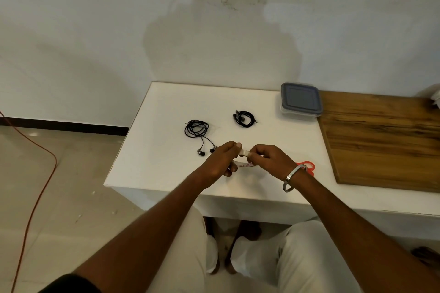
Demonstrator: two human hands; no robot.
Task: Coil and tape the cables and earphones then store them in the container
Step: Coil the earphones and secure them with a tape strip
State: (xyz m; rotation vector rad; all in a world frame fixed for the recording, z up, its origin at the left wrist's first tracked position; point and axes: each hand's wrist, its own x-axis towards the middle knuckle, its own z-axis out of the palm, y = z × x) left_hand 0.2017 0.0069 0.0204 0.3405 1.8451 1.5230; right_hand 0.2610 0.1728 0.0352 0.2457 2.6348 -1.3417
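smooth white table (166,107); both hands (240,157) on glossy tape roll (245,164)

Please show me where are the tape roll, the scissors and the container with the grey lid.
tape roll (245,163): head view, on the lower rim of the roll, between the two hands.
scissors (309,164): head view, on the orange handle beside the right wrist.
container (300,97): head view, on the middle of its grey lid.

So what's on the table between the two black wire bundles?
Nothing: the head view shows bare white table between the earphones and the coiled cable.
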